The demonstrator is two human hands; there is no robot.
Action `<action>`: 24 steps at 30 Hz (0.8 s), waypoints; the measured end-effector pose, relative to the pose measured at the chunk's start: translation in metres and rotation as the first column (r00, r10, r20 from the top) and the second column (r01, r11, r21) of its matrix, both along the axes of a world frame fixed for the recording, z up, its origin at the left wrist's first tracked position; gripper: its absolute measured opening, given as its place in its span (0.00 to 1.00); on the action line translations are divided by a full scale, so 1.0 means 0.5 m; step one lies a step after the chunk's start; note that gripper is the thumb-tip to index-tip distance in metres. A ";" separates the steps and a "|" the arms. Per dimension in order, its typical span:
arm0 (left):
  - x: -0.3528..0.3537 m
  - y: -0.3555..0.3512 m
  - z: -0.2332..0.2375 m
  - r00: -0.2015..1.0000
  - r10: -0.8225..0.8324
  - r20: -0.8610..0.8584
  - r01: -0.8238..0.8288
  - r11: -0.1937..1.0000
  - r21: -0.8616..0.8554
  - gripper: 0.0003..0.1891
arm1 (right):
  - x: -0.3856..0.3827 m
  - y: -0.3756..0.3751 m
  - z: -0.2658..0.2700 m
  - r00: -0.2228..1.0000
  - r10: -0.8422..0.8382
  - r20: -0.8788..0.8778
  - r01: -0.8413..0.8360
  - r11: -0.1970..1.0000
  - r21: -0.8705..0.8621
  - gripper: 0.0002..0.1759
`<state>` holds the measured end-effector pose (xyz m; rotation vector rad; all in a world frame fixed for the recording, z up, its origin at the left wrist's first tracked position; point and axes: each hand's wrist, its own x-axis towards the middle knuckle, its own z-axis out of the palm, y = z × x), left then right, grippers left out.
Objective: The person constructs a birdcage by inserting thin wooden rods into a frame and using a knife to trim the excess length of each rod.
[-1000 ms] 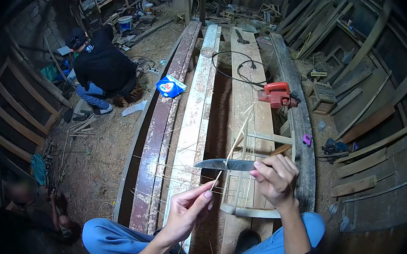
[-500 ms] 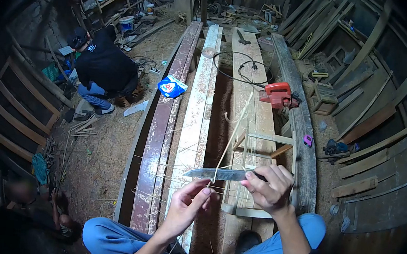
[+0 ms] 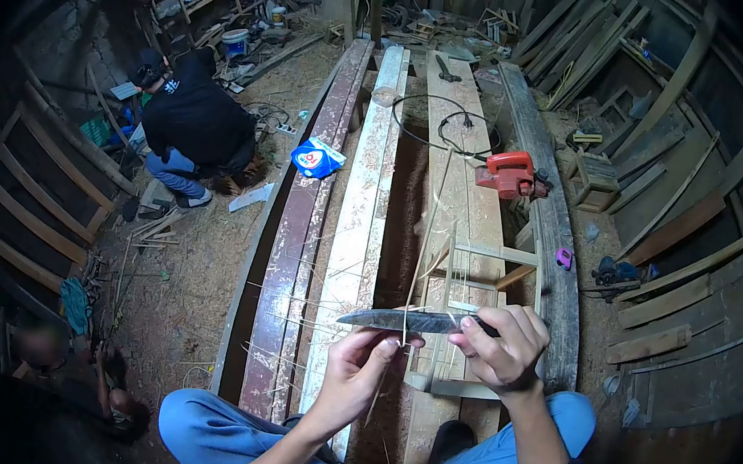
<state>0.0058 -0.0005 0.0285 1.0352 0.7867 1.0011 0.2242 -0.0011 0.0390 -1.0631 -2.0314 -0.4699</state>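
My right hand [image 3: 505, 345] is closed round the handle of a knife [image 3: 399, 319], whose broad blade points left. Between thumb and fingers, my left hand [image 3: 364, 367] pinches a thin strip of wood or bamboo [image 3: 425, 237]. The strip rises past the blade and stretches away over the planks. The blade lies across it, just above my left fingertips. Below and right of the knife is a small frame of pale wood [image 3: 468, 389]. Several thin slivers [image 3: 293, 301] lie across the planks to the left.
Long planks [image 3: 369, 169] run away from me, strewn with shavings. On them are a red power tool [image 3: 511, 175], a black cable [image 3: 398, 118], a blue-and-white packet [image 3: 316, 159] and a pink tape measure [image 3: 564, 258]. One person [image 3: 195, 117] crouches at left; another [image 3: 63, 368] is at lower left.
Both hands and the knife have shifted slightly right. The strip now stands more upright, and the blade crosses it a little above my left fingers.
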 end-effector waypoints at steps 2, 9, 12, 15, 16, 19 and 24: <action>0.006 -0.002 -0.023 0.998 0.036 0.056 -0.041 0.995 0.094 0.19 | -0.001 -0.001 0.003 1.000 0.000 0.000 0.000 1.000 0.002 0.22; 0.014 -0.022 -0.024 0.989 0.059 0.132 -0.056 0.998 -0.027 0.20 | -0.024 -0.011 -0.005 0.995 0.099 -0.029 -0.102 0.988 -0.116 0.22; 0.011 -0.041 -0.044 0.997 0.010 0.082 -0.003 0.997 -0.083 0.15 | -0.033 -0.014 -0.008 0.993 0.113 -0.041 -0.117 0.986 -0.115 0.23; 0.018 -0.048 -0.029 0.997 0.026 0.079 -0.017 0.993 -0.113 0.09 | -0.035 -0.014 -0.007 0.994 0.106 -0.009 -0.106 0.990 -0.088 0.23; 0.015 -0.048 -0.021 0.997 0.050 0.062 -0.041 0.989 -0.143 0.07 | -0.035 -0.015 -0.005 0.994 0.106 -0.009 -0.106 0.990 -0.088 0.23; 0.006 -0.051 -0.014 0.997 0.061 0.041 -0.051 0.975 -0.214 0.06 | -0.035 -0.012 -0.001 0.995 0.095 -0.008 -0.095 0.992 -0.081 0.23; -0.010 -0.046 -0.005 0.997 0.015 0.069 0.001 0.974 -0.226 0.06 | -0.027 -0.006 0.009 0.995 0.095 0.027 -0.094 0.995 -0.046 0.22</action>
